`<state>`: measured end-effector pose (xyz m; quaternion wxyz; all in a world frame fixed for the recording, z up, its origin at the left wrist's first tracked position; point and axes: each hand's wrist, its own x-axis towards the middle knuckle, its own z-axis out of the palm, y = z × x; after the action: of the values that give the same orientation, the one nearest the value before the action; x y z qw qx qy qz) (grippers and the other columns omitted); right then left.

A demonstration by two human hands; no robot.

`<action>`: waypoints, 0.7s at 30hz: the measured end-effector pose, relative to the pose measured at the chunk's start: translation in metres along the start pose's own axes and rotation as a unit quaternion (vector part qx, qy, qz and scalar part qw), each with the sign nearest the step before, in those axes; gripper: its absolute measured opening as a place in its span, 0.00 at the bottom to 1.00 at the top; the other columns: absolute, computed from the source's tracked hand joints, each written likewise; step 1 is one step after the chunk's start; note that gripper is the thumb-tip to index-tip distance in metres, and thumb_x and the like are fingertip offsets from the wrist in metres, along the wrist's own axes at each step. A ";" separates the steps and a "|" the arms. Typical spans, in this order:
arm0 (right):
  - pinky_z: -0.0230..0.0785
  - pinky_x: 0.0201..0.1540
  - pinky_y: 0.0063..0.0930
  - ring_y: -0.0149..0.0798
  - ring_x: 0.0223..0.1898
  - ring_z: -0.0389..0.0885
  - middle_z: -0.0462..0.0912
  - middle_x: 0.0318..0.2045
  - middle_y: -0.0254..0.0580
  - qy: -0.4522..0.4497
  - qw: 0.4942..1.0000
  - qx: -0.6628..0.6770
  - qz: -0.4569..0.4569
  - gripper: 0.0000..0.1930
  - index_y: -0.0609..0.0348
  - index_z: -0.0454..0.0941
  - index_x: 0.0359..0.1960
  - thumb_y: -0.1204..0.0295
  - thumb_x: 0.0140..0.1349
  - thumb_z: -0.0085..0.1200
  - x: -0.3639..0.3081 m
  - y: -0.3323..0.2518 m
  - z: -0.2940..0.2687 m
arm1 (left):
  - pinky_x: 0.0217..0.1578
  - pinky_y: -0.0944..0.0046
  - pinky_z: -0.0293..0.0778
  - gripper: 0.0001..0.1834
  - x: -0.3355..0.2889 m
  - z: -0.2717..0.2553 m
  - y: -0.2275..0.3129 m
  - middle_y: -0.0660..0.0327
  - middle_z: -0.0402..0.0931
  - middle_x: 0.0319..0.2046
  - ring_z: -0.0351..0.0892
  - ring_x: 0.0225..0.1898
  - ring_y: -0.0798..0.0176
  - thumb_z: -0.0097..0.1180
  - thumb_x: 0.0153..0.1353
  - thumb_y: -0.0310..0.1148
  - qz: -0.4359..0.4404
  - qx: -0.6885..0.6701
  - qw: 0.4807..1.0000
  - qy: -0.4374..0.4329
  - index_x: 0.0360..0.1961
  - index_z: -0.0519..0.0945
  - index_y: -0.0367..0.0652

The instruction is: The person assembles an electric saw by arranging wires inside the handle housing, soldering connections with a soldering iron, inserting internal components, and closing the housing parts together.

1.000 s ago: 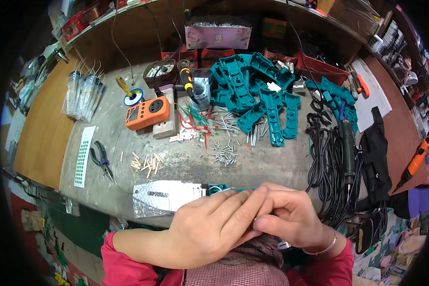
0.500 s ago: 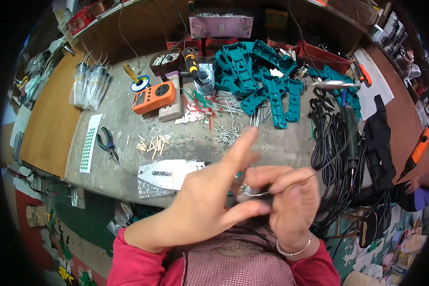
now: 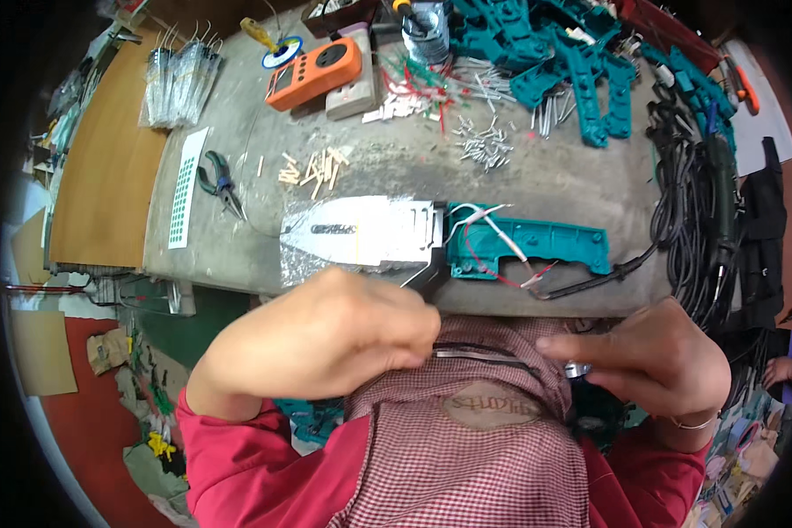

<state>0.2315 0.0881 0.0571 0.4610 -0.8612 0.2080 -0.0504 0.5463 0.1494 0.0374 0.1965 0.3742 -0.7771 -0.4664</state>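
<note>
My left hand [image 3: 348, 330] is closed in front of the apron, its fingertips pressed together. A thin grey strip [image 3: 471, 355] runs rightward from those fingertips across the cloth; I cannot tell whether it is gripped or part of the apron. To the right, my right hand [image 3: 656, 356] pinches a small shiny metal piece [image 3: 576, 370], blurred and partly covered by the fingers. Beyond the hands, on the table, lies a teal plastic housing half [image 3: 559, 242] with white and red wires [image 3: 502, 236]. Touching its left end is a white, pointed plate assembly [image 3: 361, 231] on clear plastic film.
Pliers [image 3: 223, 185], wooden pegs [image 3: 317, 172] and screws [image 3: 486, 148] lie farther back. An orange meter [image 3: 315, 74] stands behind them. Teal housings [image 3: 581, 62] are piled at the back right. Black cables [image 3: 686, 202] hang over the right edge.
My hands have moved apart and nearer to me, the right one well to the right. The view has tilted down, showing the teal housing half that they had hidden.
</note>
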 end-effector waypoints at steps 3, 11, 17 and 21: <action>0.72 0.24 0.22 0.32 0.19 0.81 0.86 0.28 0.47 0.109 0.986 0.089 0.088 0.23 0.64 0.78 0.56 0.78 0.56 0.54 -0.014 0.008 0.009 | 0.30 0.68 0.73 0.13 0.010 -0.011 -0.001 0.63 0.81 0.28 0.79 0.32 0.71 0.71 0.52 0.30 -0.180 -0.063 0.980 0.055 0.35 0.82 0.36; 0.61 0.22 0.16 0.23 0.17 0.71 0.76 0.17 0.32 0.374 0.887 0.150 0.226 0.18 0.67 0.76 0.58 0.73 0.70 0.44 -0.046 0.059 0.044 | 0.61 0.49 0.64 0.44 0.013 0.013 -0.075 0.52 0.72 0.57 0.70 0.58 0.45 0.69 0.40 0.27 -0.015 0.270 0.949 0.164 0.64 0.69 0.41; 0.63 0.22 0.17 0.23 0.17 0.72 0.78 0.19 0.33 0.366 0.869 0.241 0.227 0.16 0.66 0.79 0.55 0.76 0.70 0.44 -0.015 0.057 0.056 | 0.58 0.50 0.66 0.44 0.035 0.017 -0.083 0.51 0.73 0.54 0.71 0.56 0.44 0.68 0.39 0.26 0.007 0.272 0.947 0.170 0.63 0.70 0.42; 0.63 0.23 0.17 0.22 0.19 0.72 0.80 0.22 0.33 0.336 0.887 0.240 0.207 0.16 0.65 0.79 0.55 0.77 0.70 0.44 0.000 0.058 0.054 | 0.58 0.50 0.66 0.43 0.042 0.017 -0.083 0.51 0.73 0.54 0.71 0.55 0.43 0.68 0.39 0.26 0.005 0.266 0.949 0.170 0.63 0.70 0.42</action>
<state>0.2283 0.1015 -0.0215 0.5562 -0.5929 0.5056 -0.2888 0.5411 0.1032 -0.0450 0.2214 0.4829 -0.8298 -0.1709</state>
